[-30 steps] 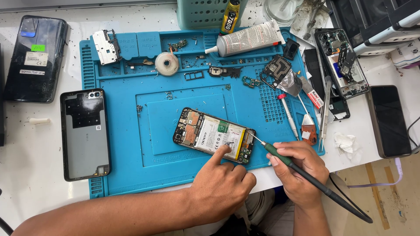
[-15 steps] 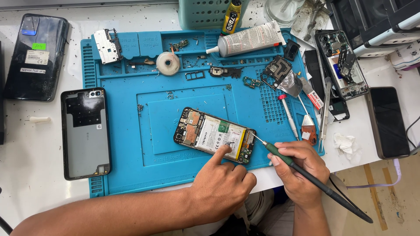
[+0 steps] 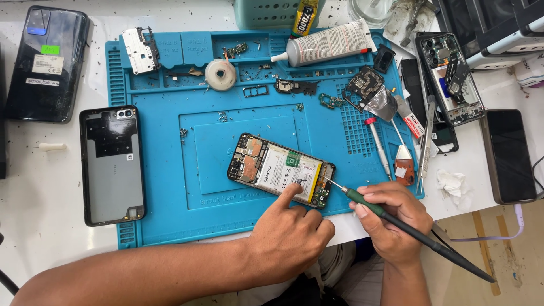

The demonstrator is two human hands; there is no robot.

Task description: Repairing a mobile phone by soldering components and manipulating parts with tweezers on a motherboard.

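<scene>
Opened black smartphone, with its back cover off and its white battery and green circuit boards exposed, is lying tilted near the middle of the blue silicone repair mat, close to the mat's front edge. The left hand is resting loosely curled on the mat, its extended index finger pressing down on the phone's battery. The right hand is pinching a long slim screwdriver with a green grip and black shaft, fingers wrapped around the grip, and is holding the metal tip against the phone's lower right corner. A detached black phone back cover is lying at the mat's left edge. A white glue tube with a pointed nozzle is sitting at the top of the mat, and a small round tape roll is sitting to its left. A red-capped screwdriver is lying on the mat's right side.
</scene>
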